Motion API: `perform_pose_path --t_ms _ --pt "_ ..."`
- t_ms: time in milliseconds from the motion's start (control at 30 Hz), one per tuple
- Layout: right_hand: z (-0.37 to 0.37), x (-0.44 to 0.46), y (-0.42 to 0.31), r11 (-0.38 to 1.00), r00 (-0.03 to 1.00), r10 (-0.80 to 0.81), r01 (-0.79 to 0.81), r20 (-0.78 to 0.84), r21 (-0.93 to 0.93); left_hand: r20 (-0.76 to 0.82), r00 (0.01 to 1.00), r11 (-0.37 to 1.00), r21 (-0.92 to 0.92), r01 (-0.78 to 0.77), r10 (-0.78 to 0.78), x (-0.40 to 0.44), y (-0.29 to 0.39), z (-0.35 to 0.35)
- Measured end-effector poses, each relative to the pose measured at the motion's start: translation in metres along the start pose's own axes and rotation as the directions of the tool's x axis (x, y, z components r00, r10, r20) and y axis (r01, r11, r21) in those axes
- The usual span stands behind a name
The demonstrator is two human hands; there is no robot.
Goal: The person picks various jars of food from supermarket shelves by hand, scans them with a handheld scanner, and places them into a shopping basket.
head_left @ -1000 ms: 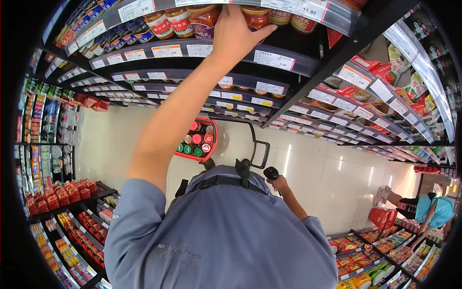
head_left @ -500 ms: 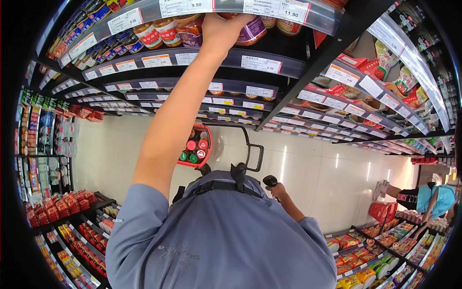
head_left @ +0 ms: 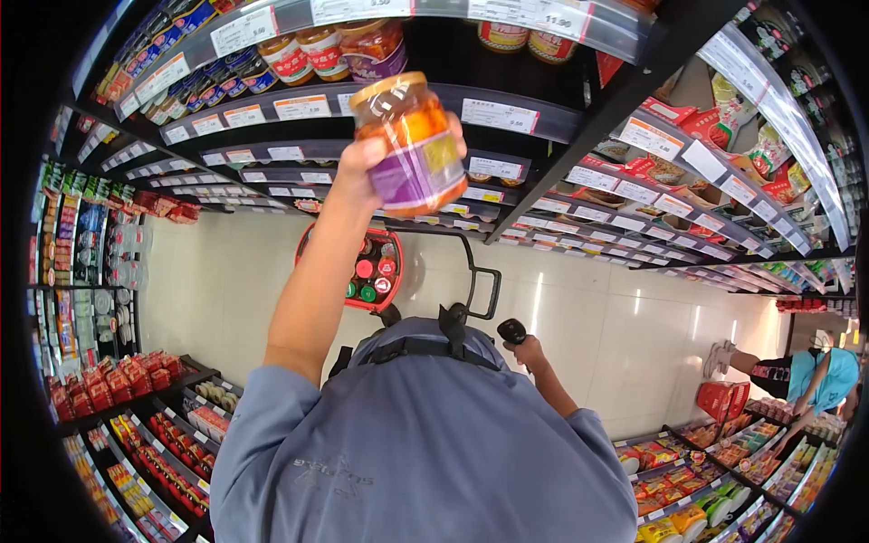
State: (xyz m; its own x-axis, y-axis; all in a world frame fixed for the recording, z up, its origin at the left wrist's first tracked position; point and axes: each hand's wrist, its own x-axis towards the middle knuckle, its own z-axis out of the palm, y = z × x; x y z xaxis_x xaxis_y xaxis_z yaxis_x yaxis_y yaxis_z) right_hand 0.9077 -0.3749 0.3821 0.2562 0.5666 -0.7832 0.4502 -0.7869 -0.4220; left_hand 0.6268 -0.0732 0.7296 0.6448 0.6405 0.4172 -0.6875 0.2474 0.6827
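My left hand [head_left: 360, 167] is wrapped around a glass jar [head_left: 415, 154] with a gold lid, a purple label and orange-red contents. The jar tilts a little, in front of the shelf and apart from it. Similar jars [head_left: 373, 54] stand on the upper shelf, with a dark gap to their right. Low at my right side, my right hand [head_left: 529, 351] grips a black handheld device [head_left: 512, 331] with a rounded head. Its fingers are partly hidden.
A red basket [head_left: 396, 271] holding several jars and bottles is on the floor ahead, beside a black frame-like handle [head_left: 494, 294]. Stocked shelves [head_left: 516, 118] with price tags line the front. Another person [head_left: 824, 378] bends near a red basket [head_left: 721, 398] at far right.
My left hand has drawn the purple-labelled jar off the upper shelf and down toward me, leaving a gap in the row. My right hand has hardly moved.
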Motion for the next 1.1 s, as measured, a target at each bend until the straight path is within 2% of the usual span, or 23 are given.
perform_pose_path --t_ms 133,167,200,267,300,367,400,467,500,567,600,667,733,800,867,967,1000,1033,1067,1100 --pt "-0.009 -0.010 -0.029 0.959 0.956 -0.279 0.272 -0.087 -0.084 0.186 0.982 0.964 -0.265 0.017 0.033 -0.038 0.004 0.019" --pt "-0.013 -0.012 -0.041 0.953 0.955 -0.290 0.282 -0.059 -0.106 0.233 0.970 0.978 -0.207 -0.021 0.070 -0.047 0.005 0.016" --pt "-0.024 -0.037 -0.071 0.927 0.926 -0.373 0.370 -0.050 -0.067 0.252 0.965 0.980 -0.200 -0.023 0.074 -0.054 0.007 0.020" --pt "-0.046 -0.086 -0.124 0.874 0.876 -0.480 0.474 0.040 0.105 0.167 0.984 0.991 -0.123 -0.047 0.067 -0.076 0.007 0.030" --pt "-0.060 -0.111 -0.151 0.893 0.885 -0.438 0.407 0.159 0.194 0.140 0.989 0.997 -0.060 -0.039 0.047 -0.084 0.009 0.034" --pt "-0.076 -0.158 -0.187 0.749 0.779 -0.613 0.516 0.137 0.417 0.059 0.998 1.000 0.005 -0.002 0.002 -0.099 0.011 0.039" --pt "-0.083 -0.175 -0.203 0.622 0.677 -0.731 0.605 0.090 0.497 0.034 0.999 0.998 0.058 0.003 -0.005 -0.104 0.009 0.039" --pt "-0.094 -0.195 -0.225 0.466 0.481 -0.870 0.738 0.104 0.488 0.025 1.000 0.998 0.067 -0.011 0.009 -0.116 0.002 0.035" --pt "-0.092 -0.191 -0.228 0.483 0.495 -0.861 0.723 0.116 0.494 0.034 0.999 0.996 0.088 -0.033 0.030 -0.122 -0.001 0.033" --pt "-0.089 -0.181 -0.233 0.329 0.237 -0.942 0.796 0.240 0.507 0.020 0.999 0.994 0.102 -0.043 0.041 -0.135 -0.003 0.031" --pt "-0.084 -0.177 -0.235 0.346 0.247 -0.936 0.786 0.253 0.512 0.024 0.998 0.991 0.125 -0.056 0.053 -0.141 -0.001 0.030" --pt "-0.072 -0.170 -0.237 0.307 0.171 -0.916 0.880 0.362 0.362 0.012 0.999 0.991 0.121 -0.053 0.052 -0.156 0.000 0.026" --pt "-0.056 -0.174 -0.242 0.307 0.186 -0.923 0.882 0.336 0.357 -0.123 0.992 0.985 0.173 0.026 -0.004 -0.172 0.003 0.018" --pt "-0.041 -0.175 -0.249 0.583 0.428 -0.803 0.710 0.415 0.395 -0.131 0.991 0.981 0.192 0.029 -0.003 -0.188 0.002 0.002" --pt "-0.026 -0.170 -0.257 0.575 0.437 -0.811 0.721 0.389 0.387 -0.202 0.979 0.961 0.268 0.070 -0.014 -0.204 -0.001 -0.018" --pt "-0.005 -0.163 -0.269 0.673 0.512 -0.723 0.674 0.464 0.304 -0.221 0.973 0.943 0.305 0.131 -0.064 -0.226 -0.001 -0.052" --pt "0.005 -0.164 -0.273 0.715 0.573 -0.689 0.640 0.444 0.282 -0.248 0.964 0.920 0.347 0.180 -0.095 -0.234 -0.001 -0.064" --pt "0.015 -0.163 -0.279 0.752 0.626 -0.652 0.608 0.428 0.256 -0.342 0.935 0.915 0.339 0.219 -0.097 -0.243 -0.005 -0.068" --pt "0.025 -0.163 -0.285 0.761 0.634 -0.640 0.602 0.435 0.242 -0.348 0.933 0.921 0.326 0.212 -0.092 -0.252 -0.009 -0.078" --pt "0.035 -0.164 -0.290 0.789 0.685 -0.613 0.552 0.393 0.269 -0.414 0.902 0.858 0.413 0.306 -0.122 -0.262 -0.012 -0.088"
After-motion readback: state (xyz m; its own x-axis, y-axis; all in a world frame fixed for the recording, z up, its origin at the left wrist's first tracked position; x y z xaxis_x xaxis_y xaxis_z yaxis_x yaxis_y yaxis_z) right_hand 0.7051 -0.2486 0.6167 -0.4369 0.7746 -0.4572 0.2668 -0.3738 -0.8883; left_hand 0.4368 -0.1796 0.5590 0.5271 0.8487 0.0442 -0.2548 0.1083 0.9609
